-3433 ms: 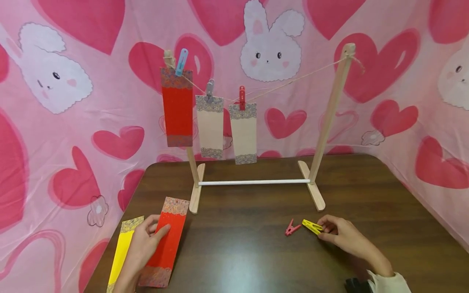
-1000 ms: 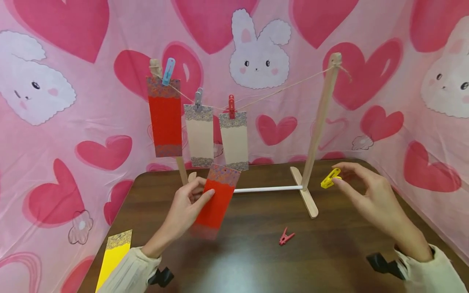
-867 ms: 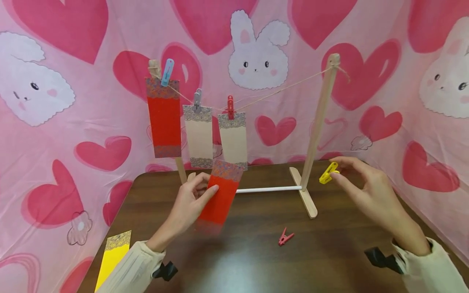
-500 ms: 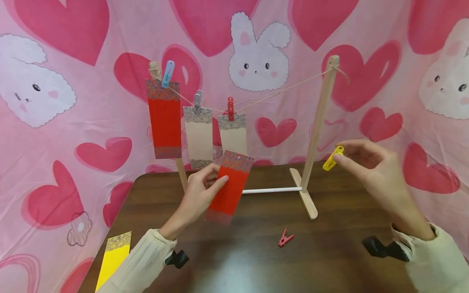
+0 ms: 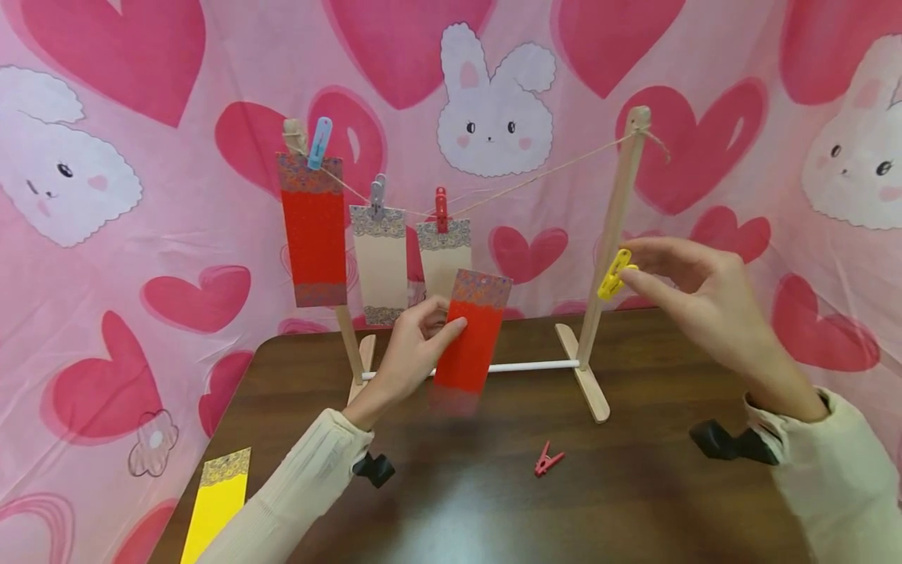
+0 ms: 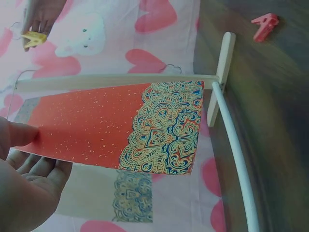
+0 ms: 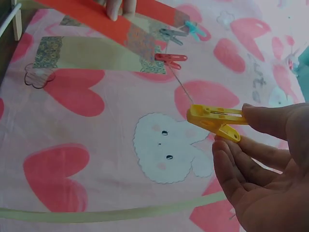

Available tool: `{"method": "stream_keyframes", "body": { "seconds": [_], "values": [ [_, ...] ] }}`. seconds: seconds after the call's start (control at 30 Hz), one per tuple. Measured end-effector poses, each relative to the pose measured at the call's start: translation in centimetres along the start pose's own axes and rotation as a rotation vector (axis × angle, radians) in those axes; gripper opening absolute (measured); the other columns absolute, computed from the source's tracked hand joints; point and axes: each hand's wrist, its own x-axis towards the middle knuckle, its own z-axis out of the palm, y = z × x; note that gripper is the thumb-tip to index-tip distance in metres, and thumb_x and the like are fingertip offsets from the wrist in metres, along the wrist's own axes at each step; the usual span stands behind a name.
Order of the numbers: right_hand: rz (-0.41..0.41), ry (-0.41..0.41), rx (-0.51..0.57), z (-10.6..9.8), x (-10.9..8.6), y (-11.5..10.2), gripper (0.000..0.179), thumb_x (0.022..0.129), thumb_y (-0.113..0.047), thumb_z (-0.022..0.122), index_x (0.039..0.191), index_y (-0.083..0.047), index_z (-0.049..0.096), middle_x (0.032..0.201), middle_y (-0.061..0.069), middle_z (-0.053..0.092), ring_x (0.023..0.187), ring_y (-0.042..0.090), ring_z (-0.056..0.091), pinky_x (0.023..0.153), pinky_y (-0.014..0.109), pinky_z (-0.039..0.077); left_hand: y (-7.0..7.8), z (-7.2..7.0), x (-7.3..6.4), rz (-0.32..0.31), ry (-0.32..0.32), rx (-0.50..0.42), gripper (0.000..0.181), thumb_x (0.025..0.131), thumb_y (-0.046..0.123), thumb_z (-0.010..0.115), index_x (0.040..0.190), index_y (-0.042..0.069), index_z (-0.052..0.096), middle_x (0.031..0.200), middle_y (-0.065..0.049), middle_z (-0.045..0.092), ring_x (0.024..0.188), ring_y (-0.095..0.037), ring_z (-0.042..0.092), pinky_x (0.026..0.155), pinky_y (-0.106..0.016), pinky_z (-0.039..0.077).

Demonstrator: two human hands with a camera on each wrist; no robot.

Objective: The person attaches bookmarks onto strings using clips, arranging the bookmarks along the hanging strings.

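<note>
My left hand pinches a red card with patterned ends, thumb in front and fingers behind. The card is raised off the table and tilted, partly covering the right-hand cream card on the line. In the left wrist view the held red card shows a blue-and-gold lace band. My right hand pinches a yellow clothespin between thumb and fingers, close to the right post. The right wrist view has the yellow clothespin held by its handle ends, apart from the string.
A wooden stand carries a string. A red card hangs under a blue clothespin; cream cards hang under a grey clothespin and a red one. A pink clothespin and a yellow card lie on the table.
My left hand has lifted the red card from the table, moving up and right toward the stand. My right hand has raised the yellow clothespin from the table to beside the right post.
</note>
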Motion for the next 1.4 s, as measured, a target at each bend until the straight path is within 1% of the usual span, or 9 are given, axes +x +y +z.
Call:
{"method": "stream_keyframes", "body": {
  "seconds": [0.2, 0.37, 0.47, 0.6, 0.7, 0.93, 1.1, 1.27, 1.4],
  "values": [
    [-0.077, -0.069, 0.008, 0.2, 1.4, -1.2, 0.036, 0.089, 0.003, 0.070, 0.123, -0.005, 0.067, 0.103, 0.006, 0.071, 0.088, 0.013, 0.069, 0.082, 0.013, 0.052, 0.2, 0.5, 1.7, 0.025, 0.033, 0.008, 0.011, 0.096, 0.013, 0.066, 0.103, 0.003, 0.064, 0.095, -0.014, 0.073, 0.081, -0.025, 0.073, 0.075, -0.039, 0.060],
    [-0.166, -0.074, -0.046, 0.5, 2.9, -2.1, 0.036, 0.090, 0.003, 0.069, 0.125, -0.007, 0.066, 0.106, 0.003, 0.070, 0.095, 0.011, 0.065, 0.087, 0.012, 0.050, 0.4, 0.8, 2.9, 0.022, 0.055, 0.009, 0.013, 0.096, 0.012, 0.067, 0.103, 0.002, 0.064, 0.096, -0.015, 0.073, 0.083, -0.025, 0.073, 0.079, -0.038, 0.059],
    [-0.193, -0.055, -0.085, 0.6, 3.6, -2.7, 0.037, 0.090, 0.001, 0.070, 0.125, -0.007, 0.066, 0.106, 0.001, 0.069, 0.094, 0.010, 0.064, 0.085, 0.011, 0.050, 0.5, 1.2, 3.6, 0.018, 0.058, -0.018, 0.014, 0.096, 0.011, 0.067, 0.104, 0.001, 0.064, 0.098, -0.016, 0.073, 0.086, -0.026, 0.073, 0.080, -0.038, 0.059],
    [-0.212, -0.022, -0.118, 0.9, 4.6, -3.3, 0.037, 0.090, -0.002, 0.071, 0.126, -0.008, 0.066, 0.105, 0.000, 0.069, 0.089, 0.009, 0.063, 0.082, 0.010, 0.050, 0.7, 1.6, 4.5, 0.003, 0.056, -0.061, 0.013, 0.096, 0.010, 0.066, 0.104, 0.001, 0.063, 0.098, -0.016, 0.073, 0.085, -0.026, 0.073, 0.076, -0.036, 0.060],
    [-0.255, 0.008, -0.130, 1.3, 5.5, -3.6, 0.034, 0.089, -0.002, 0.073, 0.122, -0.006, 0.068, 0.102, 0.001, 0.070, 0.086, 0.008, 0.063, 0.080, 0.011, 0.050, 0.8, 2.0, 5.2, -0.011, 0.062, -0.074, 0.011, 0.097, 0.009, 0.065, 0.104, 0.001, 0.063, 0.098, -0.016, 0.073, 0.083, -0.023, 0.072, 0.071, -0.032, 0.059],
    [-0.370, 0.082, -0.216, 2.2, 8.6, -4.2, 0.025, 0.090, -0.006, 0.073, 0.114, -0.001, 0.071, 0.095, 0.008, 0.072, 0.079, 0.005, 0.056, 0.074, 0.012, 0.046, 1.2, 3.1, 7.1, 0.022, 0.077, -0.063, 0.008, 0.097, 0.005, 0.064, 0.101, 0.000, 0.060, 0.096, -0.017, 0.072, 0.084, -0.018, 0.070, 0.080, -0.032, 0.057],
    [-0.414, 0.054, -0.249, 3.3, 10.7, -4.6, 0.022, 0.091, -0.007, 0.071, 0.112, 0.001, 0.072, 0.094, 0.010, 0.072, 0.080, 0.010, 0.060, 0.077, 0.011, 0.046, 1.3, 3.6, 7.8, 0.037, 0.097, -0.031, 0.009, 0.096, 0.005, 0.064, 0.101, -0.002, 0.061, 0.096, -0.018, 0.072, 0.085, -0.022, 0.070, 0.080, -0.032, 0.056],
    [-0.471, 0.023, -0.263, 4.4, 12.5, -5.0, 0.018, 0.093, -0.007, 0.069, 0.109, 0.001, 0.072, 0.093, 0.011, 0.072, 0.083, 0.019, 0.067, 0.081, 0.012, 0.047, 1.1, 3.9, 8.0, 0.026, 0.103, -0.029, 0.012, 0.097, 0.004, 0.063, 0.105, -0.004, 0.062, 0.099, -0.021, 0.072, 0.089, -0.029, 0.071, 0.080, -0.036, 0.058],
    [-0.454, 0.013, -0.291, 4.9, 13.9, -4.8, 0.016, 0.094, -0.006, 0.067, 0.106, 0.003, 0.072, 0.091, 0.012, 0.071, 0.082, 0.018, 0.065, 0.080, 0.016, 0.048, 0.9, 4.0, 8.2, 0.023, 0.113, -0.026, 0.016, 0.097, 0.004, 0.063, 0.109, -0.006, 0.061, 0.102, -0.025, 0.070, 0.093, -0.034, 0.070, 0.084, -0.042, 0.057]
  ]
}}
